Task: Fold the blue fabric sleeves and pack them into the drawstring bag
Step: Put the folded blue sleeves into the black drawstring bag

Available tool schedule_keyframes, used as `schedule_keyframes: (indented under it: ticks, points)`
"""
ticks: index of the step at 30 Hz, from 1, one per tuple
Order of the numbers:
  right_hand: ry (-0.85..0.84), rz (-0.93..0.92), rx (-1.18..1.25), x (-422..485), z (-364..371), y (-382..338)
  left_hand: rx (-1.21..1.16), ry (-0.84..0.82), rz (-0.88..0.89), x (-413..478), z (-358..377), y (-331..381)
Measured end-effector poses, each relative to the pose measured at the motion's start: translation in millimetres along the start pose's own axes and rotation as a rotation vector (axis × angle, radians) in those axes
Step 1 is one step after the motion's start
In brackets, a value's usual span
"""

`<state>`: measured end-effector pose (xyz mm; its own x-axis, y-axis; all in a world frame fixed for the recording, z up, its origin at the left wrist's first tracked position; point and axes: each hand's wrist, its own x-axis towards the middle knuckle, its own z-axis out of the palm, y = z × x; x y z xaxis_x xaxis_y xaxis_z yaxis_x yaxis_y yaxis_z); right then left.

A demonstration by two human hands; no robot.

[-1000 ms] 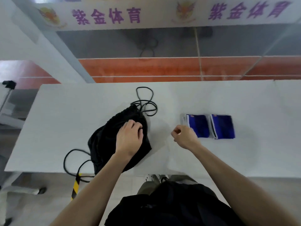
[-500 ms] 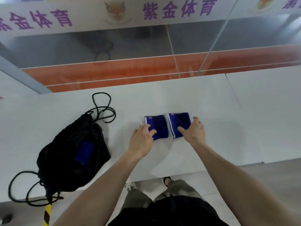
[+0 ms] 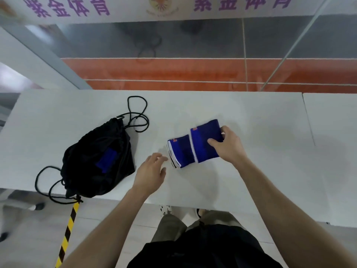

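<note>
Two folded blue fabric sleeves lie side by side on the white table. My right hand grips the right blue sleeve by its right end, thumb on top, and tilts it against the left blue sleeve, which shows white layered edges on its left side. My left hand hovers just left of that sleeve with fingers spread and nothing in it. The black drawstring bag lies crumpled at the table's left with a blue label on it; its black cords loop out at the top and at the lower left.
The table's near edge runs just below my left hand. A seam in the tabletop lies at the right. A yellow-black striped pole stands below the bag. Beyond the table is an orange and grey floor behind glass.
My left hand left the bag and came over beside the sleeves. My right hand took hold of the right sleeve and shifted it towards the left one. The camera view swung.
</note>
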<state>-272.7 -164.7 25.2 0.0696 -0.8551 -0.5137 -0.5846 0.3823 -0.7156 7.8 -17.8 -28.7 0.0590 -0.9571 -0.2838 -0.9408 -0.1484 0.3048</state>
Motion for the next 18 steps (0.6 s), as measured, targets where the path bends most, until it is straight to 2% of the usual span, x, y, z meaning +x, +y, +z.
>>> schedule_keyframes:
  ticks: [2, 4, 7, 10, 13, 18]
  points:
    - [-0.128, -0.018, 0.148, 2, 9, -17, -0.040, 0.007, -0.042, -4, 0, -5]
    - [-0.197, -0.006, 0.126, 13, 29, -22, -0.082, -0.018, -0.111, -5, -1, -5]
    - [-0.221, -0.031, -0.199, 30, 66, -7, -0.178, -0.052, -0.212, -3, 0, -2]
    - [-0.145, -0.047, -0.423, 41, 88, 13, -0.345, -0.072, -0.354, 6, -5, 7]
    - [-0.096, 0.027, -0.447, 41, 92, 16, -0.546, -0.125, -0.537, 24, -6, 17]
    - [-0.239, 0.167, -0.294, 43, 97, 13, -0.989, -0.255, -0.741, 59, 5, 34]
